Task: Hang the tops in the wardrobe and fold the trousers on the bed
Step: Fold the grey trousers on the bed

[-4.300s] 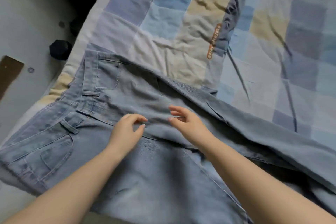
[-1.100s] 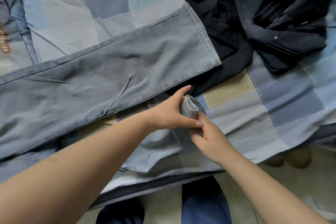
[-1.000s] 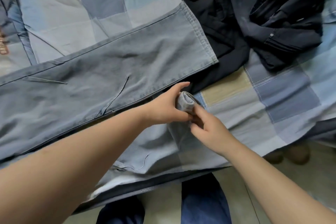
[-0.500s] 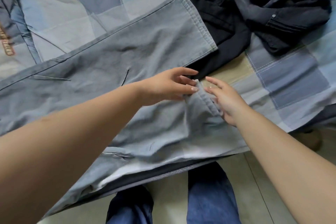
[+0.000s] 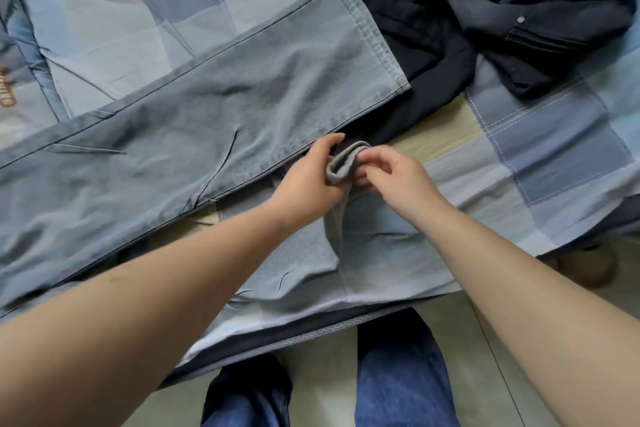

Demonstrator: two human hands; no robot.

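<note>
Light blue jeans (image 5: 214,107) lie across the bed, one leg stretched flat with its hem at the upper right. The other leg's hem (image 5: 344,165) is bunched up near the bed's front edge. My left hand (image 5: 311,180) grips that bunched hem from the left. My right hand (image 5: 391,173) pinches it from the right, fingers curled over its top. A pile of dark tops (image 5: 502,10) sits at the upper right, partly under the flat leg's hem.
The bed wears a blue, grey and beige patchwork cover (image 5: 554,149). Its front edge (image 5: 311,333) runs across the lower view. My legs in blue trousers (image 5: 398,374) stand on the pale floor below, and a brown shoe (image 5: 585,267) lies at right.
Half a second ago the lower leg's hem lay spread under my open fingers; now both hands have gathered it into a bunch and lifted it slightly.
</note>
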